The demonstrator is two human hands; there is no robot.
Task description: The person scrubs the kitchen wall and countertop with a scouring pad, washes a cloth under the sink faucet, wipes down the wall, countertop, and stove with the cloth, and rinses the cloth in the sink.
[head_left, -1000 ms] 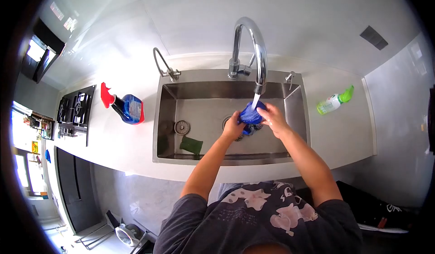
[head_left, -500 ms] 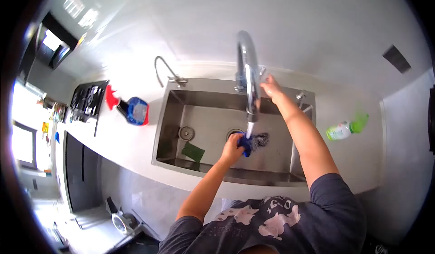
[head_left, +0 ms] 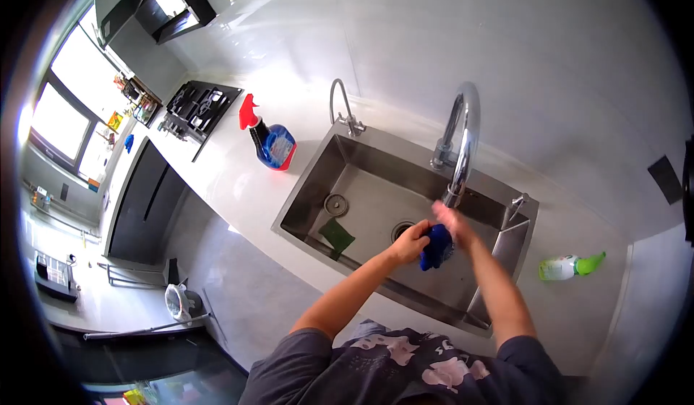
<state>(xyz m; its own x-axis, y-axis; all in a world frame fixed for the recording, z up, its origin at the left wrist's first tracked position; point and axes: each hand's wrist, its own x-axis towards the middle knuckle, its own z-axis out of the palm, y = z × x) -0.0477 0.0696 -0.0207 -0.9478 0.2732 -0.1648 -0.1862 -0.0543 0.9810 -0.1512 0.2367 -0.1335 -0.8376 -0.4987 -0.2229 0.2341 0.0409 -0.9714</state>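
Note:
My left hand point(head_left: 410, 244) is closed on a crumpled, dark blue cloth point(head_left: 435, 249) above the sink point(head_left: 383, 188). Just to the right of the cloth, below the tip of the tall chrome faucet point(head_left: 470, 126), is my right hand point(head_left: 452, 223). It is somewhat blurred, with its fingers stretched toward the upper left. No water stream shows at the spout. Behind the hands, the sink's drain point(head_left: 403, 231) is partly visible. A dark green scouring pad point(head_left: 336, 237) lies on the sink floor at the left, near a round metal strainer point(head_left: 335, 205).
A blue spray bottle with a red trigger point(head_left: 275, 146) stands left of the sink, near a thin curved tap point(head_left: 340, 101). A green-topped bottle point(head_left: 564, 267) lies on the right counter. Farther left are a gas stove point(head_left: 202, 112) and, on the floor, a bin point(head_left: 181, 301).
My right hand has come down from beside the faucet's base to the cloth. The water stream seen earlier no longer shows. My left hand still holds the cloth; the whole view has tilted and shifted.

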